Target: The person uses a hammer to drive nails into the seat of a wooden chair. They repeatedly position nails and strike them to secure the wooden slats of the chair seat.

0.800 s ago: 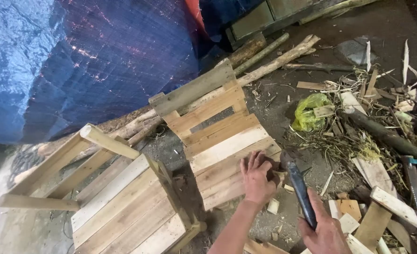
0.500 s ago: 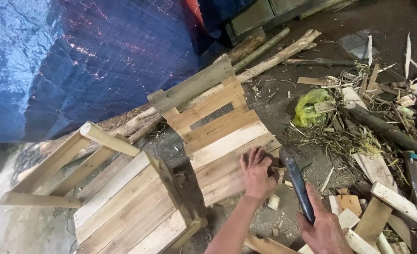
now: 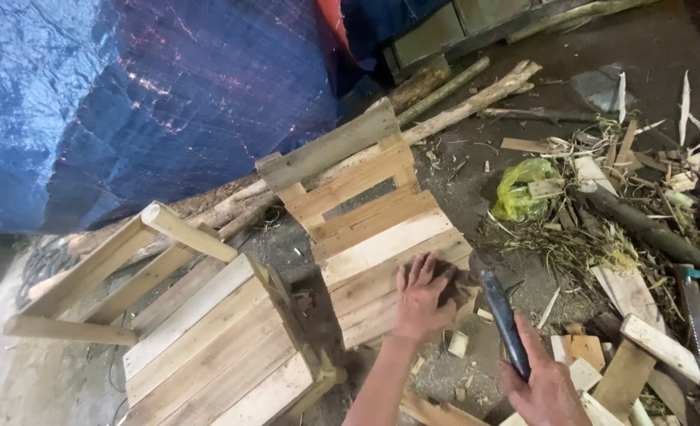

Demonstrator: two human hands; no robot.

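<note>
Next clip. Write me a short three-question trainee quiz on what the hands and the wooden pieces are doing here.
1. True or false: the left hand lies flat on the slatted wooden panel.
2. What does the right hand grip?
A. a green-handled saw
B. a dark long-handled tool
C. a yellow-green bag
3. Fill in: the second slatted wooden frame lies to the ____ of the hands in the picture.

Key: 1 true. 2 B, the dark long-handled tool. 3 left.
</note>
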